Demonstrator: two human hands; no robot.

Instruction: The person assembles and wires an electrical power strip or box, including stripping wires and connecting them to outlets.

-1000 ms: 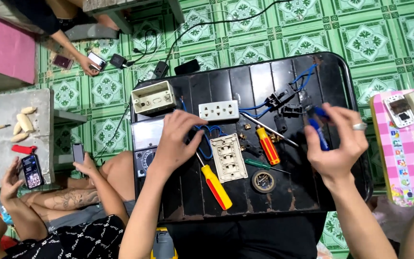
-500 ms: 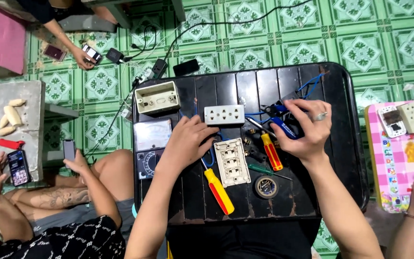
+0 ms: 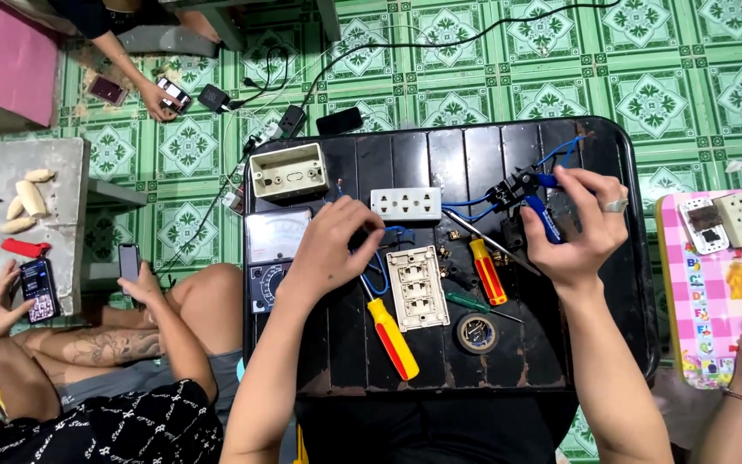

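Now the black bench (image 3: 603, 283) fills the view nearer than a second ago. The right hand (image 3: 577, 228) has swung back right, gripping blue-handled pliers (image 3: 532, 193) on the blue wire (image 3: 474, 203), which runs left past the white socket strip (image 3: 405, 204). The left hand (image 3: 332, 249) stays curled, pinching the wire's loop beside the white outlet plate (image 3: 417, 288)
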